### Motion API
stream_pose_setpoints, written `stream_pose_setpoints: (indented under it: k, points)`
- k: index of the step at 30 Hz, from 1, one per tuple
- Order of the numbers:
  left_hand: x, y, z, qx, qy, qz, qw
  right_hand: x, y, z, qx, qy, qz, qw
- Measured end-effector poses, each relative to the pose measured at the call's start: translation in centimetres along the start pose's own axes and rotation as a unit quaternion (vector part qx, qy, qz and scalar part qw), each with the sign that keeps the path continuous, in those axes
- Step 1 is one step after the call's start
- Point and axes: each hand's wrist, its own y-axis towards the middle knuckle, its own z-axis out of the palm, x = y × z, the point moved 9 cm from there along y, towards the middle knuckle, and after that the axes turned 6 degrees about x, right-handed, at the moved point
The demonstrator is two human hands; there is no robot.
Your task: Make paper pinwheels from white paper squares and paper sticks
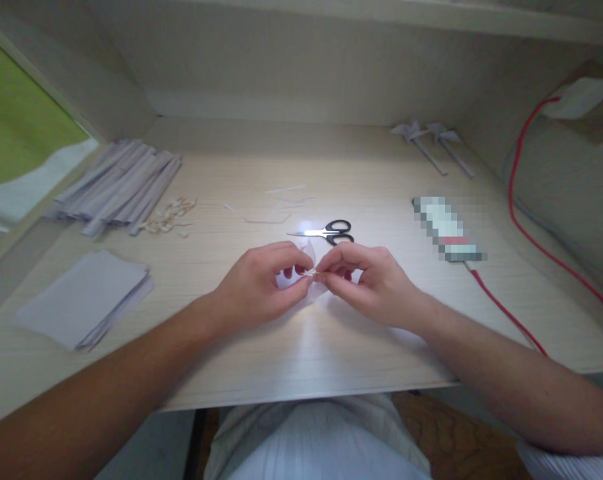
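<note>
Low over the middle of the desk, a folded piece of white paper (308, 252) is pinched between my two hands. My left hand (271, 277) closes thumb and forefinger on its left side. From the right, my right hand (366, 280) pinches the same spot at the paper's centre, fingertips almost touching the left ones. Something small and pale shows between the fingertips, too small to make out. Much of the paper is hidden behind the fingers. Just beyond the hands lie black-handled scissors (326, 233), slightly open, blades pointing left.
Rolled paper sticks (121, 187) are heaped at left, beside small pale curled bits (168, 215). Nearer is a stack of paper sheets (86, 293). Thin paper strips (266, 220) lie mid-desk. Two paper pinwheels (426, 137) rest back right; a phone (446, 227) with a red cable (506, 317) is nearer.
</note>
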Motion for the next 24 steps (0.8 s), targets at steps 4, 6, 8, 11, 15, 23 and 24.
stream_pose_setpoints:
  k: [4,6,8,11,15,23,24]
  points:
    - [0.5,0.1,-1.1,-0.026,0.038,-0.001,0.999,-2.2,0.4,0.2,-0.002,0.145,0.094,0.985]
    - [1.5,0.1,-2.1,-0.069,0.079,-0.028,0.994,-3.2,0.7,0.3,-0.009,0.203,0.128,0.971]
    - [2.8,0.2,-2.7,-0.093,0.116,-0.061,0.987,-3.8,0.8,0.3,-0.016,0.229,0.143,0.963]
    - [4.6,0.5,-2.0,-0.058,0.14,-0.097,0.984,-4.1,1.0,0.3,-0.017,0.24,0.148,0.959]
    - [5.4,0.6,-1.5,-0.038,0.174,-0.121,0.977,-3.9,1.0,0.3,-0.019,0.238,0.143,0.961]
    - [5.8,0.6,-1.3,-0.044,0.149,-0.12,0.981,-4.1,0.9,0.2,-0.024,0.238,0.145,0.96]
    - [5.8,0.6,-1.3,-0.043,0.147,-0.121,0.981,-4.1,0.9,0.3,-0.022,0.24,0.144,0.96]
